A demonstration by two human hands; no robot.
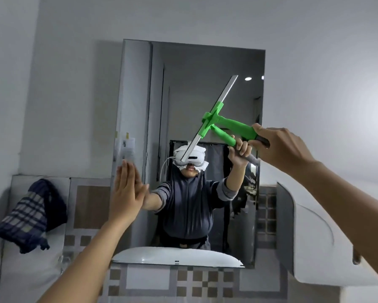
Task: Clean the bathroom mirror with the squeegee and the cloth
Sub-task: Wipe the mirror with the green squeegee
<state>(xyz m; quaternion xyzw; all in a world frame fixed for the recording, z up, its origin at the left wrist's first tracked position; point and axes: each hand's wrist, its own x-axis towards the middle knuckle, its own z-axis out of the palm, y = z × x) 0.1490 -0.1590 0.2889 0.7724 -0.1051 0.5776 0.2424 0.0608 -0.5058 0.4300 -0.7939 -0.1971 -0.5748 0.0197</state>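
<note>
**Light squeegee up on the glass**

Right hand point(281, 145) closed around green plastic squeegee point(222, 121), by its dark handle end. Left hand point(126, 191) flat and open, pressed on rectangular wall mirror point(205, 62) at its left edge. Squeegee probably light and stiff, best held by the handle; blade tilted against the glass. Checked blue cloth point(30, 215) draped at far left, well apart. White sink point(310, 237) close below right arm, likely easy to bump.

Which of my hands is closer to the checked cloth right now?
Left. The left hand is flat on the mirror's left edge, right of the cloth. The right hand grips the squeegee far across.
</note>
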